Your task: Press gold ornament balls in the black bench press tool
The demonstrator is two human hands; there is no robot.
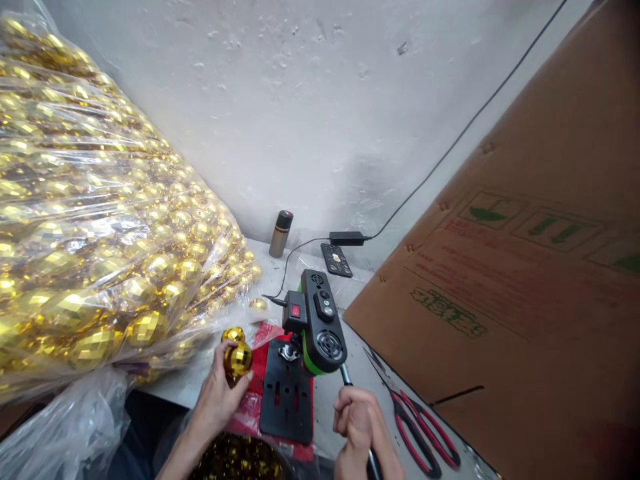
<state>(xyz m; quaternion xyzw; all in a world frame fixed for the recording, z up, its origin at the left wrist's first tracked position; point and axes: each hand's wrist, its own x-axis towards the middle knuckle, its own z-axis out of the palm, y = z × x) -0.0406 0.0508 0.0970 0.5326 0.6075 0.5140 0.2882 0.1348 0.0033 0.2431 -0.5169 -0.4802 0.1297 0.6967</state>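
A gold faceted ball [238,359] is held by the fingers of the left hand [220,390]; the lever [346,375] of a black-and-green machine [324,323] is gripped by the right hand [361,420].

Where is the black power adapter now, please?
In the head view, the black power adapter is a little right of centre, at the foot of the wall, just behind the smartphone.

Carton [520,373] up & to the right of R hand [357,427]: boxed sign w/ pair of green arrows [543,228], pointing down. Red print [470,257] & green outlined lettering [447,312] nearby too blurry to read.
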